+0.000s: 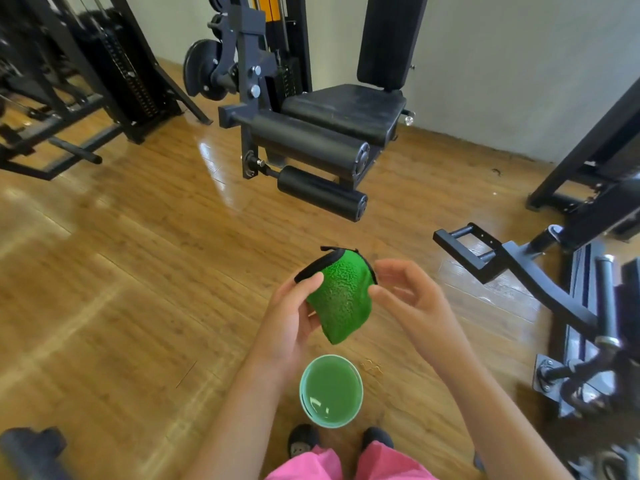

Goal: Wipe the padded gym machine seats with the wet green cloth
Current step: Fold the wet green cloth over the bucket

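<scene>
A green cloth (341, 296) with a black edge hangs folded in front of me. My left hand (294, 313) grips its left side with thumb on top. My right hand (405, 292) pinches its right edge with thumb and curled fingers. Below the cloth a green bowl (331, 390) of water stands on the floor between my shoes. Further ahead stands a gym machine with a black padded seat (346, 107), an upright back pad (389, 39) and two black padded rollers (311, 143).
Wooden floor (138, 271) all around. A weight-stack machine (86, 81) stands at the far left. Another machine frame with a footplate (519, 268) lies close on the right. A dark object (31, 448) sits at the lower left corner.
</scene>
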Tool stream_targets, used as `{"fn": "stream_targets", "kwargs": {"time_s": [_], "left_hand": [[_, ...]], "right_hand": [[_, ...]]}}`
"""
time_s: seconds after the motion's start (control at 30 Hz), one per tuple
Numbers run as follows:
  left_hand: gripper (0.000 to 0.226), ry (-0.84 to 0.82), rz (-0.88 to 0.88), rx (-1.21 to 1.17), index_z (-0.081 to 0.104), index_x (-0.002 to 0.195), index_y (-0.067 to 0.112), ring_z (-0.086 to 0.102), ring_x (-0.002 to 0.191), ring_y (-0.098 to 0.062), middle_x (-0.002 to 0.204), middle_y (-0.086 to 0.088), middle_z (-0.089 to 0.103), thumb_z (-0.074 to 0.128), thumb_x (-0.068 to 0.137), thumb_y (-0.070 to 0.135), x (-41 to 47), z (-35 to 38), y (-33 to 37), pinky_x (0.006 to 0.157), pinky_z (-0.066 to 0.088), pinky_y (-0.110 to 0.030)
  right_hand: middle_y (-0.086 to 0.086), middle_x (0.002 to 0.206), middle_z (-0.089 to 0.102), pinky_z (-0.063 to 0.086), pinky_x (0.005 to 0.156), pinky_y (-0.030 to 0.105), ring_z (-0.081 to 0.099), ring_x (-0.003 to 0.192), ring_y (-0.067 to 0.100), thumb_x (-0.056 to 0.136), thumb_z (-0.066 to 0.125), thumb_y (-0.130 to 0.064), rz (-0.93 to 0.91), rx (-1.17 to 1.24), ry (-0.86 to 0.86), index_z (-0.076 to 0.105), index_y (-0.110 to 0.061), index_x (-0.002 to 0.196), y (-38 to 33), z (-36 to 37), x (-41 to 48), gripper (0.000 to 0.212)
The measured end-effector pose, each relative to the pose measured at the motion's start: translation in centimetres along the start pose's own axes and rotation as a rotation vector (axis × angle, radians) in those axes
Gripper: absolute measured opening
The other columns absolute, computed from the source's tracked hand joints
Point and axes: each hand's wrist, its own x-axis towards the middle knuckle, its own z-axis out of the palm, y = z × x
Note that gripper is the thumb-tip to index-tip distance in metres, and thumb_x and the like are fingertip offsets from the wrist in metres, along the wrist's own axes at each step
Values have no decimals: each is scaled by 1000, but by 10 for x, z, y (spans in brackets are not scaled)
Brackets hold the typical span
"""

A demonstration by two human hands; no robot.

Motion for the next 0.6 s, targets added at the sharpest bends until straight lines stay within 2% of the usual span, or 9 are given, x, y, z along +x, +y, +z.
{"fn": "stream_targets", "kwargs": {"time_s": [0.07,0.13,0.27,0.4,0.5,0.6], "left_hand": [[43,-22,9,43,65,120,11,65,101,-23,117,-13,68,57,81,28,-3,2,1,85,51,-39],[39,-40,19,71,65,119,10,65,98,-24,113,-15,69,55,86,27,-5,4,1,83,52,-36],[23,-41,73,242,70,108,12,66,93,-23,104,-15,70,49,98,18,-10,9,2,82,54,-38],[18,-2,185,436,72,101,20,66,97,-27,98,-11,71,54,97,19,-13,10,3,88,52,-43],[16,42,257,541,72,100,22,66,94,-17,95,-1,72,57,96,21,-14,9,4,82,54,-31],[15,87,310,610,70,104,21,63,100,-5,106,8,68,59,94,22,-10,5,4,84,51,-22]], "right_hand": [[-20,119,62,41,103,28,55,114,-3,80,68,-43,5,-59,-123,57,-31,125,-2,5,-5,48],[-20,123,60,41,102,27,54,117,-4,78,70,-46,33,-42,-197,51,-34,131,-4,12,-9,57],[-6,109,69,57,81,28,68,96,6,83,73,-25,144,159,-200,52,-25,123,-6,22,-16,45],[2,100,73,58,75,28,71,90,15,83,72,-14,217,290,-213,56,-16,116,-7,26,-18,37],[3,97,74,57,72,26,72,88,16,81,73,-6,231,323,-214,57,-13,114,-8,27,-19,38],[3,96,74,59,73,28,72,87,17,79,73,2,218,292,-217,57,-11,114,-8,28,-18,41]]}}
